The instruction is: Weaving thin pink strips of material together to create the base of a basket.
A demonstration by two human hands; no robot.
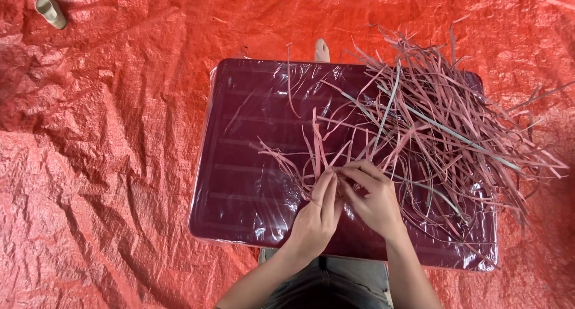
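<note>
1. Both your hands pinch the same few pink strips [317, 147] right where the hands meet, near the middle of the board. Left hand [316, 216] has fingers pressed flat together & pointing up, w/ strips between the fingertips. Right hand [372, 198] curls over from the other side, thumb & first fingers closed on the strips too.
2. Far left, top corner: a small tan roll [50, 11] lies on the red tarp [102, 165], well apart from everything else.
3. Tarp is crinkly & shiny, and it covers the whole floor you can see.
4. Next comes the dark purple board [239, 165]. It's flat, w/ rounded corners & a clear plastic wrap on top. Its left half is mostly bare.
5. Your hands sit over the lower middle of the board, fingertips touching each other.
6. Short strip ends stick up & out to the left from your fingers, like a little fan.
7. A toe [322, 50] peeks out just past the top edge of the board.
8. Right side: a big messy pile of strips [455, 123] lies on the board & spills over its right edge onto the tarp. Most are pink; a few are pale grey-green.
9. Strips you hold run back into that pile.
</note>
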